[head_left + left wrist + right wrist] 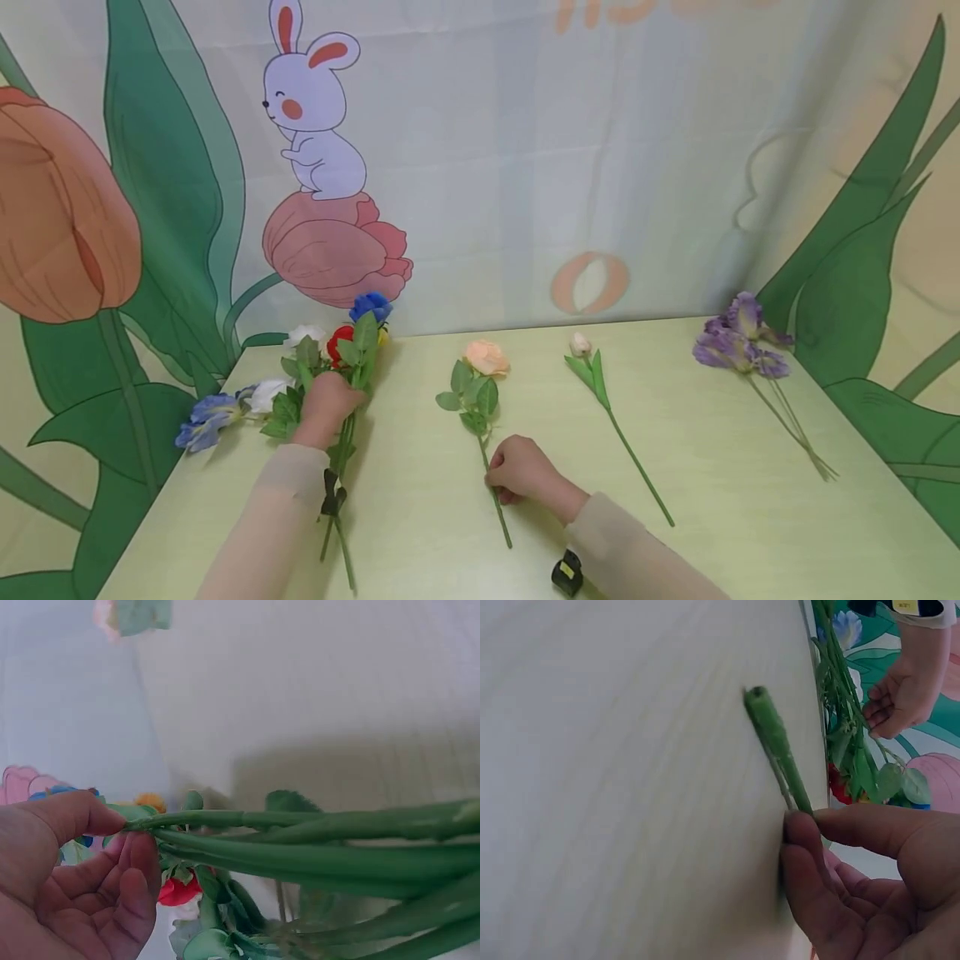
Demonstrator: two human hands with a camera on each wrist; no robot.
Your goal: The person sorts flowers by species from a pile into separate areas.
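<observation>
At the table's left, my left hand pinches a green flower stem between thumb and forefinger; other stems run close beside it. The bunch there has a blue rose, a red flower, partly covered by leaves, and white flowers. A bit of yellow shows behind the leaves. My right hand pinches the lower stem of a peach rose in the middle of the table. That stem's cut end sticks out past the fingertips in the right wrist view.
A pale pink tulip lies right of the peach rose. Purple irises lie at the far right, and a blue iris at the left edge. Behind the pale table hangs a printed curtain.
</observation>
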